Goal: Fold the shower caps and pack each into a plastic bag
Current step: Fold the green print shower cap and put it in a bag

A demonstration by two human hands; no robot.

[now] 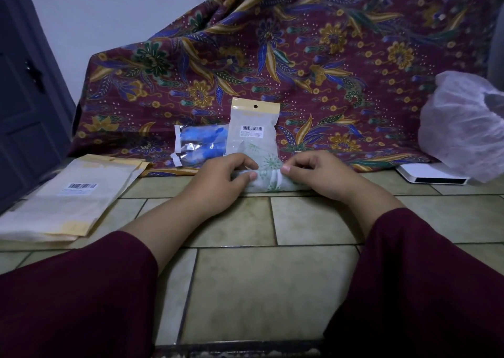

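Between the two hands a shower cap (268,179) with a green print is lying on the tiled floor (272,275), rolled into a tight bundle; the left hand (221,179) is curling its fingers over one end and the right hand (316,173) is pinching the other, so both are holding the cap and it looks close to fully folded. Just behind the grip, two plastic bags are leaning against a patterned cloth (300,57): one with a yellow top (255,128) showing green print inside, and a clear one (200,144) with something blue in it, so I judge two caps are already packed. Well off to the left of the hands a stack of flat empty bags (73,194) is waiting. Far to the right a loose white cap (461,128) is sitting unfolded, above a white box (431,176). Bagging this bundle and folding that white cap seem to be what remains
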